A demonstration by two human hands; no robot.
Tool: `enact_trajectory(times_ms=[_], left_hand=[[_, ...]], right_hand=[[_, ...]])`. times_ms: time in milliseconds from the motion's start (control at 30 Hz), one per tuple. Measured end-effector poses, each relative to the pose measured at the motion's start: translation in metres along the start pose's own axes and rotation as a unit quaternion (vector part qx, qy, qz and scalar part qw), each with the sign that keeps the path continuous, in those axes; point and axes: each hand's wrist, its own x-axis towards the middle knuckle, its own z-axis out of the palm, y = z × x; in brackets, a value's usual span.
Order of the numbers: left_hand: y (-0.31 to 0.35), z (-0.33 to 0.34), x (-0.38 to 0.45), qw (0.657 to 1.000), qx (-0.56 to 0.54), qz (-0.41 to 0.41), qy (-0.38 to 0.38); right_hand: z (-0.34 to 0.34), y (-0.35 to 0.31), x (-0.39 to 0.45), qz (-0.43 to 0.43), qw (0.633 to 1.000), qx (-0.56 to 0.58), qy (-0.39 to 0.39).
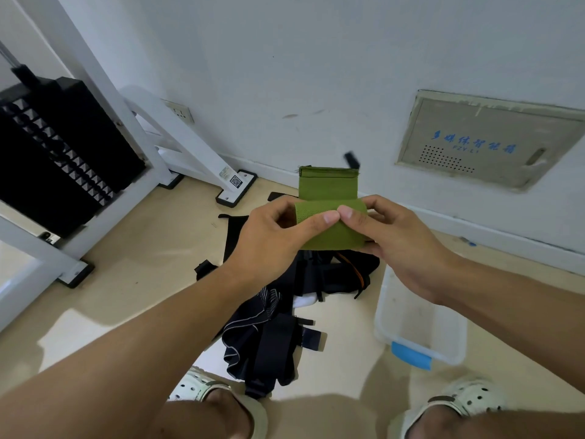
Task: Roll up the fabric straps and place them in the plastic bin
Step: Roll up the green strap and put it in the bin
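A flat olive-green fabric strap (pixel 329 213) is held in mid-air between both hands, in front of the wall and above the floor. It is pinched by the left hand (pixel 275 236) from the left, thumb stretched across the front of the rolled part and fingers curled behind it. It is pinched by the right hand (pixel 399 239) from the right, thumb tip meeting the left thumb tip at the middle of the roll, the other fingers curled behind the cloth. Both bare forearms are extended forward from the lower corners, converging at the strap. The lower part of the strap is wound into a loose roll, while the free end is raised above the hands; a small dark tab (pixel 352 160) seems to be attached at its top corner, though it is blurred. Beneath the hands a heap of dark fabric straps (pixel 272 331) is spread on the beige floor (pixel 133 280). A clear plastic bin with a blue handle (pixel 421 331) is set just right of the heap, under the right forearm
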Motion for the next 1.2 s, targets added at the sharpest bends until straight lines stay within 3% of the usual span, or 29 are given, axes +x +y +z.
enact_trajectory(times_ms=[333,500,700,1000,1200], left_hand=[[-0.008,-0.002,0.004,0.998,0.018,-0.021,0.061],[-0.012,-0.006,0.006,1.0,0.017,-0.015,0.008],[-0.009,-0.007,0.002,0.999,0.006,-0.03,-0.015],[-0.008,-0.007,0.003,0.996,-0.037,-0.084,-0.012],[-0.001,-0.006,-0.002,0.997,-0.01,-0.069,-0.025]], right_hand=[[0.006,0.002,0.007,0.055,0.996,0.037,0.058],[0.002,0.0,0.005,0.047,0.998,0.017,-0.03],[0.0,0.005,0.008,0.049,0.999,0.008,-0.016],[-0.004,0.005,0.007,-0.005,0.997,-0.031,-0.071],[-0.011,0.008,0.004,-0.035,0.99,-0.075,-0.118]])
